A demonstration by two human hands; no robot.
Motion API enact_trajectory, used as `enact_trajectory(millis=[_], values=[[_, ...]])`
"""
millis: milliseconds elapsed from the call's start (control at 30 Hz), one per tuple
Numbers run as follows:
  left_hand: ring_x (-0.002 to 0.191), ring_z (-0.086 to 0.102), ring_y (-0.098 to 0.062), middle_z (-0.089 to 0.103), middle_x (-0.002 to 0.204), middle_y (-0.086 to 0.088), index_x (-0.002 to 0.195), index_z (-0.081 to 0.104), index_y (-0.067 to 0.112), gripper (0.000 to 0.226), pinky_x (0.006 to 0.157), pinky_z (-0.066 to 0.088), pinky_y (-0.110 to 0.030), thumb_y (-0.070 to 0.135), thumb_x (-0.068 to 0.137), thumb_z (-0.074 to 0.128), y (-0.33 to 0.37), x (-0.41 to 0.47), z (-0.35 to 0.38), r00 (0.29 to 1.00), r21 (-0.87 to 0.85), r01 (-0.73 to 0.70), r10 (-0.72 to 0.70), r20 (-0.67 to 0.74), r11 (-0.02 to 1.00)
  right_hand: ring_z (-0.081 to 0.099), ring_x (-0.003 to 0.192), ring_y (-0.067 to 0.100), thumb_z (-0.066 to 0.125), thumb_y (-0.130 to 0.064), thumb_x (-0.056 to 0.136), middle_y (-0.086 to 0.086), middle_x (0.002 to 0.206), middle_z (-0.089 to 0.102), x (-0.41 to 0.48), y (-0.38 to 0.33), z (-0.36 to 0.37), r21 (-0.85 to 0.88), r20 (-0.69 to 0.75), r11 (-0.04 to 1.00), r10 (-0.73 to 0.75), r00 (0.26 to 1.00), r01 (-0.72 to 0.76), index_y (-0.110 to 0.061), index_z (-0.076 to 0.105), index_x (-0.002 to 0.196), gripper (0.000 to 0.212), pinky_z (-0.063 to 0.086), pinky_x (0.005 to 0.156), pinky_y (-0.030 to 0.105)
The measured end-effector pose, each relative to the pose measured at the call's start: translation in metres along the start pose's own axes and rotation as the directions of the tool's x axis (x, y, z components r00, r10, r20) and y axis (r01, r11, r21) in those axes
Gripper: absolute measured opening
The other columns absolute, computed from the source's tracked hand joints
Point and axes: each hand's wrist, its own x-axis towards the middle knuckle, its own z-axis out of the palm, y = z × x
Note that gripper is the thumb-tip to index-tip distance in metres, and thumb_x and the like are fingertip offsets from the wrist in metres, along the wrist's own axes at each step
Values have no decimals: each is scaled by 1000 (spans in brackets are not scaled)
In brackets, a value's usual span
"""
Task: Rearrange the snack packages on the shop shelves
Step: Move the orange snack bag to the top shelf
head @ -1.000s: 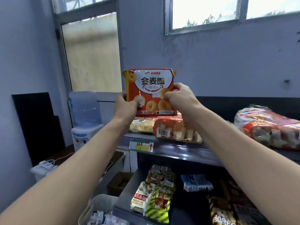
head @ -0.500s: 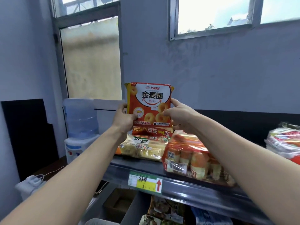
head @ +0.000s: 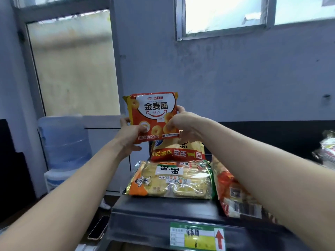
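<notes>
Both hands hold an upright orange ring-cake packet (head: 154, 115) with white label.

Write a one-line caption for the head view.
Left hand and right hand hold an orange ring-snack package upright above the shelf, over a red-and-yellow bag and a flat rice-cracker pack.

Dim bluish daylight from overexposed windows (head: 224, 13); soft motion blur, wide-angle bending at edges.

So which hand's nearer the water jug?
Left. The left hand is right of the water jug, gripping the orange pack at its left edge; the right hand grips the opposite edge.
</notes>
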Motion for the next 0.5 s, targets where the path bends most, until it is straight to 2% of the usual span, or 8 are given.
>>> enact_trajectory(millis=[100, 233, 300, 367, 400, 433, 500], values=[[87, 56, -23, 51, 98, -6, 117, 23, 23, 47, 94, 38, -58, 5, 88, 54, -11, 14, -7, 999, -30, 32, -31, 19, 999, 47, 124, 35, 45, 2, 91, 11, 135, 46, 12, -1, 14, -28, -6, 999, 43, 999, -43, -32, 8, 146, 75, 40, 100, 62], [102, 55, -33, 50, 113, -12, 118, 24, 21, 47, 90, 39, -57, 7, 86, 55, -24, 26, -6, 991, -27, 93, -90, 94, 995, 42, 127, 41, 46, 2, 91, 13, 141, 40, 21, 3, 12, -63, -36, 992, 108, 993, -110, -36, 10, 145, 76, 34, 99, 70], [104, 55, -33, 51, 117, -12, 119, 25, 21, 47, 84, 43, -54, 5, 85, 54, -27, 28, 0, 983, -56, 117, -107, 151, 992, 47, 123, 36, 46, 2, 91, 12, 137, 44, 21, 5, 4, -105, -67, 989, 96, 993, -102, -33, 11, 146, 74, 43, 97, 60], [106, 55, -31, 51, 119, -11, 121, 26, 21, 49, 84, 45, -55, 4, 84, 55, -29, 30, 9, 970, -101, 135, -111, 217, 986, 55, 110, 27, 46, 1, 92, 8, 125, 51, 19, 7, -4, -164, -107, 983, 72, 992, -88, -29, 13, 147, 70, 51, 81, 42], [106, 55, -30, 52, 120, -11, 121, 27, 22, 51, 88, 44, -58, 4, 83, 55, -30, 31, 13, 964, -114, 141, -110, 244, 983, 56, 105, 24, 47, 1, 92, 7, 120, 52, 17, 9, -9, -189, -133, 978, 67, 989, -91, -28, 15, 146, 69, 51, 76, 37], [105, 55, -30, 52, 118, -11, 121, 28, 22, 51, 90, 43, -59, 4, 83, 55, -31, 32, 18, 958, -123, 145, -108, 267, 982, 55, 104, 23, 48, 1, 91, 5, 118, 53, 17, 12, -14, -211, -158, 973, 64, 985, -97, -28, 18, 146, 69, 51, 77, 36], [102, 56, -28, 53, 114, -9, 119, 29, 22, 49, 82, 47, -54, 3, 82, 55, -30, 32, 27, 948, -135, 146, -99, 303, 980, 51, 104, 23, 49, 2, 89, 4, 113, 54, 15, 19, -23, -212, -183, 969, 90, 979, -129, -26, 27, 140, 62, 45, 81, 37]])
